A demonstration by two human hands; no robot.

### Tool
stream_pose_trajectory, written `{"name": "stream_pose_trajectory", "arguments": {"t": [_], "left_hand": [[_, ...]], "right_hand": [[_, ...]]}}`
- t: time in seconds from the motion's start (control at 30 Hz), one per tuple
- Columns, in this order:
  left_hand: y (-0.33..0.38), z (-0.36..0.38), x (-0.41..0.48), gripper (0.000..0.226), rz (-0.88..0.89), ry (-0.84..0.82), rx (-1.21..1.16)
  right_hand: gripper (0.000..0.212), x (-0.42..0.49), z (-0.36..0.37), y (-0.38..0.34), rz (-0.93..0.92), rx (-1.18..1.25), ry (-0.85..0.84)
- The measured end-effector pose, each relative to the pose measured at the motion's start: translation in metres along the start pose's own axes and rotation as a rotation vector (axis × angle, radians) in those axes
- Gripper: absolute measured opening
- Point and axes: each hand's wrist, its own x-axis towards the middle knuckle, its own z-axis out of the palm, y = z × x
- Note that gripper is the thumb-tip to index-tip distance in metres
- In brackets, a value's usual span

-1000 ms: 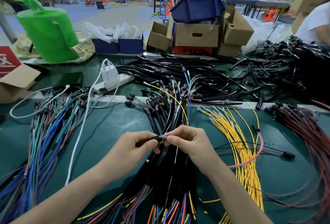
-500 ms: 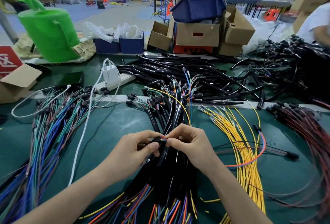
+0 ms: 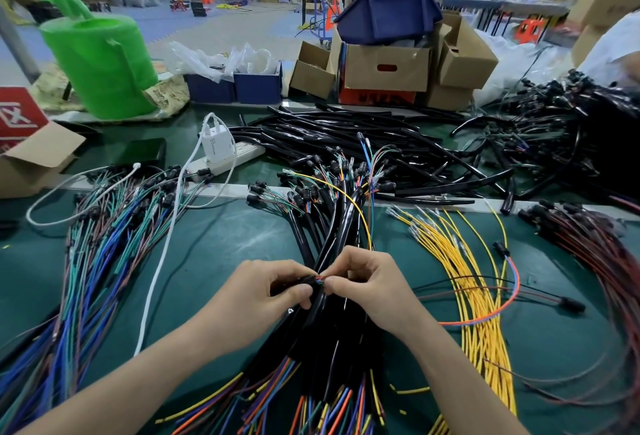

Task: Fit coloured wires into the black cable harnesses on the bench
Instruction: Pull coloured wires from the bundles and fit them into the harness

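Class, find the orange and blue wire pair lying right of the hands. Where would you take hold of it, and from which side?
Take the wire pair by the black plug at its far end, pinching from above, coming in from the right. The plug looks stiff and lies flat on the mat; the near end crosses the yellow wires, where fingers would likely snag.

A green watering can (image 3: 100,67) stands far left, beyond a red sign (image 3: 17,116). A white charger (image 3: 216,143) sits plugged into a white power strip (image 3: 242,155), near a black phone (image 3: 142,154). Cardboard boxes (image 3: 386,67) stack far centre, with a dark blue bin (image 3: 388,15) tipped on top.
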Motion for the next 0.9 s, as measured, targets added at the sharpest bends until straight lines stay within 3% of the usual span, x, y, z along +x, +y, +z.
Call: {"name": "stream_pose_trajectory", "arguments": {"t": [0.2,0.37,0.63,0.8,0.9], "left_hand": [[-0.001,-0.001,0.003,0.016,-0.042,-0.112,0.171],[0.002,-0.004,0.008,0.018,-0.043,-0.202,0.27],[-0.002,-0.006,0.015,0.029,-0.086,-0.291,0.112],[-0.007,-0.002,0.017,0.017,-0.166,-0.303,-0.049],[-0.003,0.002,0.019,0.018,-0.136,-0.332,-0.009]], "right_hand": [[0.022,-0.001,0.001,0.001,0.007,-0.147,-0.044],[0.011,-0.002,0.001,0.001,-0.006,-0.207,-0.077],[0.008,-0.001,-0.002,0.003,-0.029,-0.137,-0.084],[0.015,-0.002,-0.002,-0.001,-0.075,-0.208,-0.052],[0.017,-0.002,0.003,-0.002,-0.109,-0.27,-0.064]]}}
